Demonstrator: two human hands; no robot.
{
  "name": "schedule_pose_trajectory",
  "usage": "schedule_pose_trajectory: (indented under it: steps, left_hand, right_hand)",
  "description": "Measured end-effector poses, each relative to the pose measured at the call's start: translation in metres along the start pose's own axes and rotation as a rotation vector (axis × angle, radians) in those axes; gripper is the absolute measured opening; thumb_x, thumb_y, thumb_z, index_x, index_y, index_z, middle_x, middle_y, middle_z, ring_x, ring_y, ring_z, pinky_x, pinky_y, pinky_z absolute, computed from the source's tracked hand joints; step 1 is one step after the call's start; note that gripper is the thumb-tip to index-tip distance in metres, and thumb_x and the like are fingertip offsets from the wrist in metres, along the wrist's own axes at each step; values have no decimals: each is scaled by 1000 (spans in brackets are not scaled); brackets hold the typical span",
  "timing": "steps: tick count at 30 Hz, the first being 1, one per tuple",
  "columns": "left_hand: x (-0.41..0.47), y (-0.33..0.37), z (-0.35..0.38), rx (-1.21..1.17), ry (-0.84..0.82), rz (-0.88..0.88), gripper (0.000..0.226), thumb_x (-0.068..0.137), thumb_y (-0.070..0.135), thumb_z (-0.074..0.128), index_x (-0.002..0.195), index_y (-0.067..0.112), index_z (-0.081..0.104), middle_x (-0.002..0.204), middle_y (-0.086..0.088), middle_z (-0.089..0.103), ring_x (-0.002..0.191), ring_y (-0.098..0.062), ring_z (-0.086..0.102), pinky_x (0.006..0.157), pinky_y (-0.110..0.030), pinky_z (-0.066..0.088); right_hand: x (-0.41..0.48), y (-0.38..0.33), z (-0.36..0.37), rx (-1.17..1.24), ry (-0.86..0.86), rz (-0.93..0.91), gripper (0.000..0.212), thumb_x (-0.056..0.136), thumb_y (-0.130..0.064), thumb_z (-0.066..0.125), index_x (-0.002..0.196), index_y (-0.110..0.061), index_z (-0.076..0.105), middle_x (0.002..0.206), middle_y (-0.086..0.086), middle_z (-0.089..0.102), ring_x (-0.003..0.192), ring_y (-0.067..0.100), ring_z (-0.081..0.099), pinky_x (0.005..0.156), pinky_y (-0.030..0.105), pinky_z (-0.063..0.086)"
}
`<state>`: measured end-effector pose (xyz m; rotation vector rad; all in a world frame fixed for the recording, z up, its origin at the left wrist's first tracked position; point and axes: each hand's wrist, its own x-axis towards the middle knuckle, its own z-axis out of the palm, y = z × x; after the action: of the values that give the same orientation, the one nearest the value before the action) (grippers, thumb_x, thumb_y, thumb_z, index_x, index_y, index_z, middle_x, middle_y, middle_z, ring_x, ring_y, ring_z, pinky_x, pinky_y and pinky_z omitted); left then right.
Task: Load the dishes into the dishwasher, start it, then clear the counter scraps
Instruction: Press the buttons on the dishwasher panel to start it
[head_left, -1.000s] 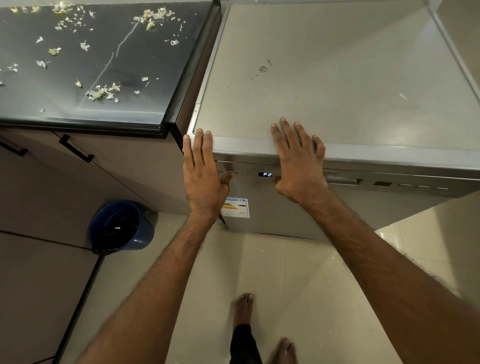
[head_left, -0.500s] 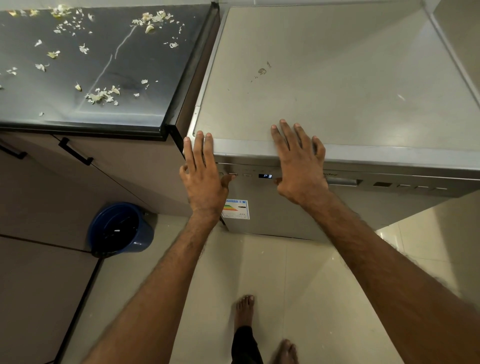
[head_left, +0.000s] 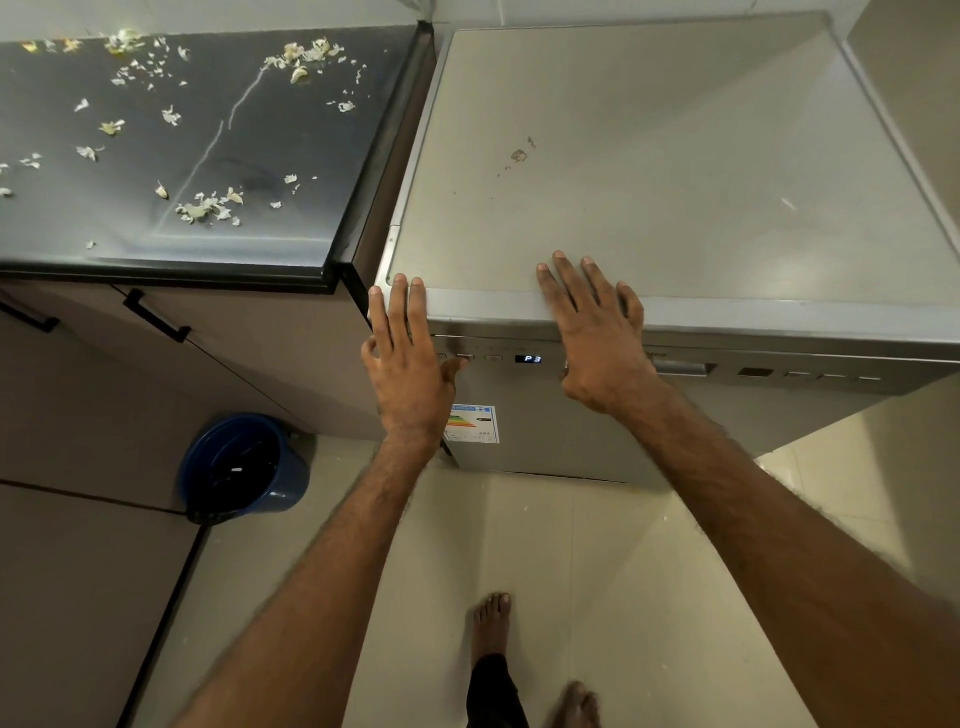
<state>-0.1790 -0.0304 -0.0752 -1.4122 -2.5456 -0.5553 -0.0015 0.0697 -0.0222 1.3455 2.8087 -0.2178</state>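
A silver freestanding dishwasher (head_left: 675, 171) stands with its door closed; its small blue display (head_left: 529, 359) reads P3. My left hand (head_left: 410, 364) lies flat over the top left front corner, fingers straight, thumb touching a button (head_left: 466, 358) on the control strip. My right hand (head_left: 597, 338) rests flat on the top front edge, fingers spread, thumb down by the panel. On the dark counter (head_left: 291, 171) to the left lie several pale vegetable scraps (head_left: 208, 208).
A blue bucket (head_left: 241, 467) sits on the floor below the counter cabinets, whose black handles (head_left: 156, 317) stick out. An energy label (head_left: 472, 423) is stuck on the dishwasher door. My bare feet (head_left: 491, 623) stand on pale floor tiles.
The display went from P2 to P3 while my left thumb stayed at the button. Both hands kept their places on the dishwasher's front edge.
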Motion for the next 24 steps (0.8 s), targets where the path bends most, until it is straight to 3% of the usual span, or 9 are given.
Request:
schedule_pose_trajectory:
  steps: [10, 15, 20, 24]
  left_hand:
    - [2, 1, 0, 16, 12, -51, 108, 71, 46, 82, 151, 18, 16, 163, 0, 18, 152, -24, 7, 95, -56, 41]
    - [2, -2, 1, -19, 10, -29, 109, 72, 44, 83, 152, 17, 15, 163, -1, 16, 152, -26, 5, 101, -60, 41]
    - [1, 2, -2, -50, -12, -10, 107, 74, 41, 81, 154, 13, 17, 164, -5, 14, 152, -30, 2, 116, -66, 15]
    - [0, 3, -8, -32, -16, 23, 105, 77, 40, 79, 155, 9, 17, 164, -9, 13, 152, -32, 1, 122, -56, 4]
  right_hand:
    - [2, 1, 4, -2, 19, -2, 126, 75, -12, 78, 155, -27, -18, 163, -6, -22, 151, 22, -16, 120, 46, -6]
    - [2, 1, 5, 1, 29, 2, 126, 75, -13, 79, 155, -27, -17, 163, -7, -21, 151, 22, -15, 120, 47, -5]
    - [1, 1, 5, 7, 41, 1, 124, 75, -14, 78, 156, -27, -15, 164, -7, -19, 152, 22, -14, 122, 47, -3]
    - [0, 0, 5, 2, 55, 11, 123, 74, -15, 78, 156, -27, -12, 164, -8, -17, 152, 22, -12, 122, 47, -1]
